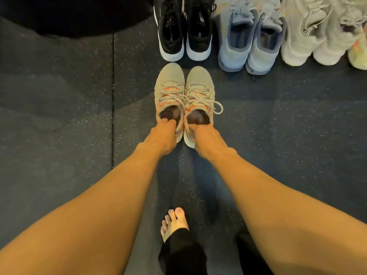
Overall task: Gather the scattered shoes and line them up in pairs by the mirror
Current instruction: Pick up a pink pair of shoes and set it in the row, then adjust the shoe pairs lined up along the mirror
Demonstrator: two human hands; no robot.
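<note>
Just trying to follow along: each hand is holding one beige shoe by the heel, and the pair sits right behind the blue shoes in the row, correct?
Not quite. In the head view, the left hand and right hand do each grip a beige shoe by the heel, but the pair sits behind the black shoes; the blue shoes stand further right.

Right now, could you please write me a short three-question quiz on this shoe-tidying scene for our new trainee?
1. True or false: each hand grips the heel end of one shoe of the beige pair.
2. Which pair stands leftmost in the row at the top? A) black pair B) blue-grey pair C) pale grey pair
3. Fill in: the beige pair sits just in front of the ____ pair, not yet in the row.

Key
1. True: the left hand and the right hand each hold a heel collar.
2. A.
3. black.
</note>
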